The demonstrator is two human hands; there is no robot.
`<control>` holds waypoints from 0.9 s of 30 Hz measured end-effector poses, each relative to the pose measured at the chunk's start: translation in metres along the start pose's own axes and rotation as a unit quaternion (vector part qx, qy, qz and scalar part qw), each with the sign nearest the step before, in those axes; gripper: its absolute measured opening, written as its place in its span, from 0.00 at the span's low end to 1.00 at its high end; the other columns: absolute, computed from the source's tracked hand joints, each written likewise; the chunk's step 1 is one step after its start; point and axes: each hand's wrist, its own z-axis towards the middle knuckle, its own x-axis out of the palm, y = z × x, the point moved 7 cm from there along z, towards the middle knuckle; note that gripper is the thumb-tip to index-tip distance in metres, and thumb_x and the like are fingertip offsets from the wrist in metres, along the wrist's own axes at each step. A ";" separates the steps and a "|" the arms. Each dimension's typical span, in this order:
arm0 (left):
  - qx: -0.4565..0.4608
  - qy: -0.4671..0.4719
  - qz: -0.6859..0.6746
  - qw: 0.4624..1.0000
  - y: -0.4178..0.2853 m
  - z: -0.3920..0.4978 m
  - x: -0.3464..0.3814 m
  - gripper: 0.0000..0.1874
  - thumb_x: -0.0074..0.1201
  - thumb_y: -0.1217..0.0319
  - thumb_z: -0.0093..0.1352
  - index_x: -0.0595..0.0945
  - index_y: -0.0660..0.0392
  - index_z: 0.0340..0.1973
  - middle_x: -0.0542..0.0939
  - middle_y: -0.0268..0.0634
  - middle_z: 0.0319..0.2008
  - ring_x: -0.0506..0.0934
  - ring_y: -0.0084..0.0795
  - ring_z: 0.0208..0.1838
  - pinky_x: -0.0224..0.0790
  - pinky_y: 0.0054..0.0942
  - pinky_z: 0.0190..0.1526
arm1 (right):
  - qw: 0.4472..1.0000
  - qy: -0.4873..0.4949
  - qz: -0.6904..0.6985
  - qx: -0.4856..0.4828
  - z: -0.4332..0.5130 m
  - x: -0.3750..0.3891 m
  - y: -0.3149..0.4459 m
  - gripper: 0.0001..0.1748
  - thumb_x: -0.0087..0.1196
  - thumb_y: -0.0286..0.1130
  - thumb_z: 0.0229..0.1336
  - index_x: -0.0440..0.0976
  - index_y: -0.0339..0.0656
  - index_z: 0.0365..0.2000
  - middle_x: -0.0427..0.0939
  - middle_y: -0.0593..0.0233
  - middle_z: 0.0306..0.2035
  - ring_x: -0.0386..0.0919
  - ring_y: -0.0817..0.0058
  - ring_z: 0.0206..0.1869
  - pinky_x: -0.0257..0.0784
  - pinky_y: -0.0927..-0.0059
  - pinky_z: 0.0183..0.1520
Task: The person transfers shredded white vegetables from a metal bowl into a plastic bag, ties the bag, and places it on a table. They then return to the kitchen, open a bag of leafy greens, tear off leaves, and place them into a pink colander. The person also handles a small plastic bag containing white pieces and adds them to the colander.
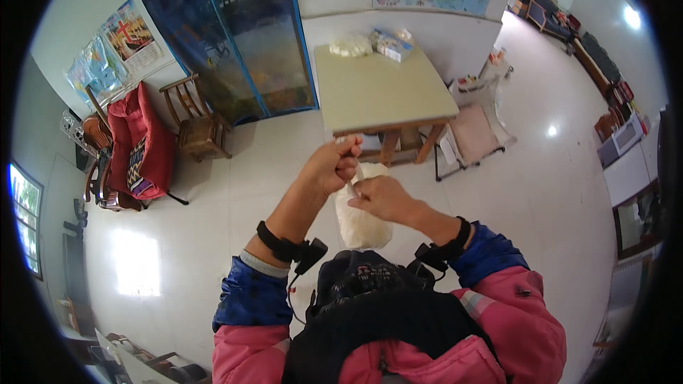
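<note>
A plump plastic bag (365, 228) with a pale, cream-white filling hangs in front of my body, above the tiled floor. My left hand (333, 165) is closed high up, around the top end of the bag's gathered neck. Lower on that twisted neck, my right hand (387, 197) pinches it between thumb and fingers. The right hand covers part of the bag's upper side. What the filling is cannot be told through the plastic.
A table (379, 88) with a pale green top stands ahead, bearing white bundles (350, 45) and a box (392, 45). Right of it is a folding chair (472, 133). A wooden chair (196, 125) and a red padded chair (141, 144) stand at left, near glass doors (251, 37).
</note>
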 end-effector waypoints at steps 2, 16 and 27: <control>0.000 0.001 -0.060 0.998 -0.028 0.044 -0.011 0.08 0.42 0.69 0.76 0.73 0.58 0.44 0.74 0.28 0.27 0.64 0.14 0.19 0.55 0.11 0.19 | 0.999 -0.002 0.030 0.034 0.043 -0.013 -0.037 0.17 0.58 0.42 0.53 0.76 0.36 0.30 0.78 0.53 0.26 0.77 0.51 0.32 0.72 0.57 0.39; -0.234 0.019 0.003 0.972 -0.121 0.310 -0.093 0.10 0.49 0.68 0.70 0.77 0.62 0.42 0.60 0.23 0.12 0.56 0.14 0.12 0.48 0.14 0.13 | 0.753 -0.080 0.589 0.284 0.284 -0.059 -0.311 0.04 0.56 0.25 0.59 0.76 0.36 0.34 0.80 0.58 0.33 0.79 0.75 0.28 0.74 0.79 0.29; 0.187 -0.162 0.711 0.659 -0.195 0.506 -0.184 0.15 0.52 0.74 0.65 0.82 0.54 0.48 0.83 0.47 0.42 0.81 0.40 0.45 0.72 0.36 0.49 | 0.989 -0.139 0.051 -0.017 0.443 -0.034 -0.449 0.08 0.56 0.20 0.42 0.67 0.41 0.21 0.71 0.61 0.24 0.72 0.64 0.26 0.68 0.68 0.26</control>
